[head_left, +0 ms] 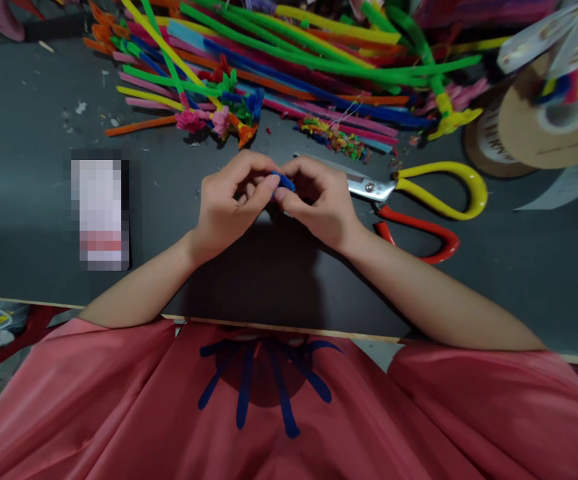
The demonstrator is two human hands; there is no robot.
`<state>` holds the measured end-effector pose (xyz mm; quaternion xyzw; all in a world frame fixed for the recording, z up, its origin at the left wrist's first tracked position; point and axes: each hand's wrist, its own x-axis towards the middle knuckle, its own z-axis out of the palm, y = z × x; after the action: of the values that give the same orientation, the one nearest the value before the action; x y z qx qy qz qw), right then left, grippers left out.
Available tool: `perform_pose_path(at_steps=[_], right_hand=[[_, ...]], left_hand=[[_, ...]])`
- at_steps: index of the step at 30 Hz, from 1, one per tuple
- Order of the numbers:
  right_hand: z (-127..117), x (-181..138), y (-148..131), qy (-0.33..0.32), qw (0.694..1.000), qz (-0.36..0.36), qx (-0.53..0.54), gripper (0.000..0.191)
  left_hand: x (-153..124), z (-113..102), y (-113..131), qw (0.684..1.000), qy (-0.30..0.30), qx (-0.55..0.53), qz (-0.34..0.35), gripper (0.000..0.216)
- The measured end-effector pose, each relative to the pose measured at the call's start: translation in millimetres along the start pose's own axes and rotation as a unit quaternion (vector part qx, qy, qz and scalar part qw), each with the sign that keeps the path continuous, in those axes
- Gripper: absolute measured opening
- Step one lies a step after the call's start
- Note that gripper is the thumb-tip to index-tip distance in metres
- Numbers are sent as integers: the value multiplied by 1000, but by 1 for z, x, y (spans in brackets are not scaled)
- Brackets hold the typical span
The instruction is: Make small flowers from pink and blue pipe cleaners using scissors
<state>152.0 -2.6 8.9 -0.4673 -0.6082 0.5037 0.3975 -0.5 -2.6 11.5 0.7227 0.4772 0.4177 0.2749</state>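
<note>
My left hand (239,203) and my right hand (321,200) meet above the dark table, fingertips together. Between them they pinch a small fuzzy blue piece of pipe cleaner (285,181), largely covered by thumbs and fingers. Both hands are closed on it. Just right of my right hand lies a pair of scissors (371,188) with one yellow and one red handle; its blades run partly behind that hand. Below the table edge, several dark blue strips (245,390) fan out over the red cloth on my lap; whether they are loose or printed I cannot tell.
Many coloured pipe cleaners (289,57) are heaped along the back, with twisted flower shapes (223,113) and a pile of trimmings (336,138) in front. A phone (101,210) lies at left. Ribbon spools (523,127) stand at right. The table edge (289,328) runs before me.
</note>
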Motion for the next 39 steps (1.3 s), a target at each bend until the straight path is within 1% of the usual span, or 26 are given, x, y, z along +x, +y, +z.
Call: perform_pose_path(at_steps=[2, 3, 6, 8, 11, 14, 16, 19, 23, 31, 36, 39], right_hand=[[0, 1, 2, 10, 999, -2, 33, 7], [0, 1, 3, 16, 999, -8, 49, 8], [0, 1, 5, 30, 996, -29, 76, 14], [-1, 1, 6, 32, 996, -39, 72, 11], [0, 1, 6, 39, 996, -47, 61, 5], [0, 2, 6, 44, 996, -54, 59, 2], [0, 2, 6, 43, 996, -52, 59, 1], [-1, 2, 6, 40, 996, -42, 63, 3], [-1, 2, 7, 37, 996, -40, 76, 4], [-2, 3, 6, 29, 995, -39, 82, 6], [-1, 2, 5, 39, 996, -37, 72, 7], [-1, 1, 5, 41, 996, -40, 73, 8]], left_hand=[[-1, 1, -1, 999, -1, -34, -31, 18], [-1, 2, -2, 999, -1, -44, -33, 18], [-2, 3, -4, 999, -7, -43, -14, 15], [-1, 3, -4, 1000, -3, -24, 14, 12], [2, 1, -4, 997, 6, 34, 70, 13], [4, -3, -6, 984, 6, 128, 121, 22], [5, -5, -7, 971, 8, 186, 147, 27], [6, -5, -8, 959, 11, 229, 169, 26], [5, -4, -8, 957, 22, 230, 173, 24], [4, -3, -9, 961, 23, 213, 174, 26], [2, -4, -6, 963, 11, 217, 163, 24], [1, -6, -4, 965, -20, 207, 159, 24]])
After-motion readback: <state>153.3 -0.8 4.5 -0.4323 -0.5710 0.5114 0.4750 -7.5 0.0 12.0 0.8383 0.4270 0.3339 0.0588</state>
